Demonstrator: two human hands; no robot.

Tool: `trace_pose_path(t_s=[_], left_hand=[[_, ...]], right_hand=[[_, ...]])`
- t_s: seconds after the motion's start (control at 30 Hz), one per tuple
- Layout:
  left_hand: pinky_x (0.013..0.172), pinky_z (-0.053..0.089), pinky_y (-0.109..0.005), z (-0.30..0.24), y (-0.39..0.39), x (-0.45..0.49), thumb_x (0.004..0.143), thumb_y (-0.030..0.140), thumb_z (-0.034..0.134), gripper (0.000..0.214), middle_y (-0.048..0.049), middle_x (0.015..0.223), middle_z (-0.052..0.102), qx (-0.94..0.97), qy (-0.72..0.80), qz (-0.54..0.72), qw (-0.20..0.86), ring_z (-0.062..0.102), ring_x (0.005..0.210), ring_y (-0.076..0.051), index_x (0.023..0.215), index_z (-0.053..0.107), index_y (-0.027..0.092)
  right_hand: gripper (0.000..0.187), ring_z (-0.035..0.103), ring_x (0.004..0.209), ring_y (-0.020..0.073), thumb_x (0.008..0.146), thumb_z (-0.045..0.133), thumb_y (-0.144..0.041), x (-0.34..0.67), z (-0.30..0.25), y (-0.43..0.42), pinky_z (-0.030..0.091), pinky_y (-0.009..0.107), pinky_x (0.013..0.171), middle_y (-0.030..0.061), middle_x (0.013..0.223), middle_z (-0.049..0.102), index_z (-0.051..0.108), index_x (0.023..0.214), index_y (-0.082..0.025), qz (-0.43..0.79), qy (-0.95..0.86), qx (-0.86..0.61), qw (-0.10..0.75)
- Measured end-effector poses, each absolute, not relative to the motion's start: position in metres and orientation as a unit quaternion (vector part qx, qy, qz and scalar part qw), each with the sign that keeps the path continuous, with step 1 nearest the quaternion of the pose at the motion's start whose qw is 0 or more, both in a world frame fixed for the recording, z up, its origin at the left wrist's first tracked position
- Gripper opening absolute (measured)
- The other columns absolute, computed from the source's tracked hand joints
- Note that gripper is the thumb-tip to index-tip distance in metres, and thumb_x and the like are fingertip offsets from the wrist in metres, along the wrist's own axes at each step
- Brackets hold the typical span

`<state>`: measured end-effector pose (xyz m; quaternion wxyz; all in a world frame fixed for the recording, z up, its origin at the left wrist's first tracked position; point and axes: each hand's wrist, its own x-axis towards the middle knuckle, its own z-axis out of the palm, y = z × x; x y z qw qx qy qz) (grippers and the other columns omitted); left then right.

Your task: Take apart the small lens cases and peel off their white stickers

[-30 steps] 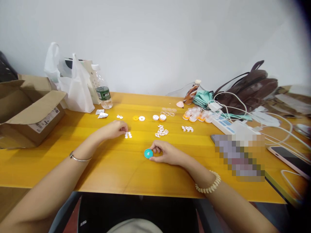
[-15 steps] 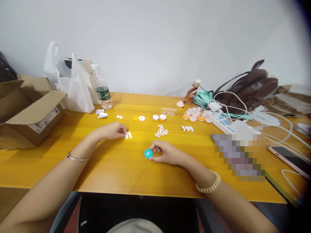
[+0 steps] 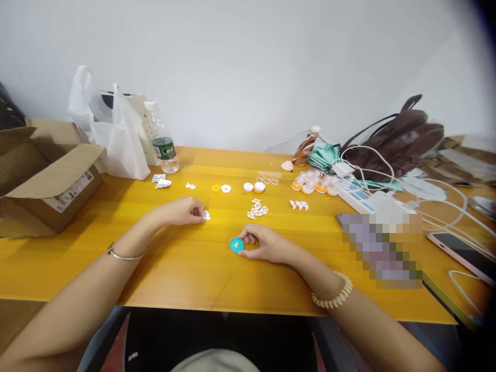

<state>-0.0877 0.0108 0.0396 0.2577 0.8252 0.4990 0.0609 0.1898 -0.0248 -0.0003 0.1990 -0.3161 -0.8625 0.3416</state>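
Note:
My right hand [image 3: 263, 243] pinches a round teal disc [image 3: 236, 245] by its right edge, between thumb and fingers. The disc faces up and has a small pale piece at its centre. Farther left, my left hand [image 3: 188, 211] has its fingers bent together at a small cluster of white pieces [image 3: 207, 215] on the table. Whatever is between those fingertips is hidden. Several white spoked wheel-like parts [image 3: 258, 208] lie beyond my right hand. Behind them sit a yellow disc [image 3: 216, 188], a white ring [image 3: 226, 189] and white round parts [image 3: 248, 187].
An open cardboard box [image 3: 50, 181], a white plastic bag [image 3: 120, 139] and a water bottle [image 3: 166, 147] stand at the left. Clear-and-orange cases [image 3: 308, 182], a power strip [image 3: 355, 197], cables and a brown bag [image 3: 399, 134] crowd the right. A phone [image 3: 465, 253] lies there too.
My left hand has shifted slightly right, in against the white pieces, covering part of the cluster. My right hand and the teal disc have stayed in place.

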Motion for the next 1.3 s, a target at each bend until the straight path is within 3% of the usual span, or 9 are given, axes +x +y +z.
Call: trace_pose_path(t_s=[0.23, 0.4, 0.67, 1.3], left_hand=[[0.070, 0.042, -0.022, 0.047, -0.028, -0.039, 0.084, 0.028, 0.051, 0.015, -0.0037, 0.086, 0.064, 0.910, 0.310, 0.159, 0.225, 0.058, 0.077, -0.012, 0.088, 0.061, 0.016], [0.071, 0.036, -0.027, 0.030, -0.034, -0.026, 0.088, 0.030, 0.047, 0.019, -0.0041, 0.079, 0.062, 0.960, 0.229, 0.158, 0.021, 0.056, 0.074, -0.014, 0.088, 0.060, 0.016], [0.070, 0.033, -0.028, 0.024, -0.029, -0.027, 0.093, 0.026, 0.038, 0.027, -0.0024, 0.076, 0.061, 0.964, 0.164, 0.164, -0.134, 0.052, 0.069, -0.011, 0.079, 0.059, 0.016], [0.072, 0.035, -0.027, 0.024, -0.028, -0.026, 0.093, 0.020, 0.037, 0.025, -0.0027, 0.076, 0.060, 0.972, 0.137, 0.144, -0.127, 0.052, 0.070, -0.012, 0.083, 0.059, 0.017]], right_hand=[[0.018, 0.042, 0.062, 0.0083, 0.071, 0.064, -0.026, 0.190, 0.004, -0.027, 0.037, 0.021, 0.059, -0.0037, 0.069, 0.046, 0.056, 0.084, -0.017, 0.350, -0.859, -0.316, 0.198], [0.020, 0.041, 0.062, 0.0084, 0.071, 0.065, -0.027, 0.190, 0.003, -0.026, 0.037, 0.021, 0.059, -0.0039, 0.068, 0.045, 0.053, 0.084, -0.017, 0.352, -0.859, -0.315, 0.199], [0.018, 0.040, 0.060, 0.0079, 0.070, 0.064, -0.025, 0.190, -0.001, -0.023, 0.037, 0.020, 0.057, -0.0043, 0.067, 0.043, 0.053, 0.082, -0.017, 0.352, -0.860, -0.306, 0.206], [0.017, 0.040, 0.060, 0.0083, 0.070, 0.064, -0.025, 0.189, 0.004, -0.023, 0.037, 0.021, 0.057, -0.0041, 0.066, 0.044, 0.054, 0.080, -0.017, 0.354, -0.862, -0.297, 0.206]])
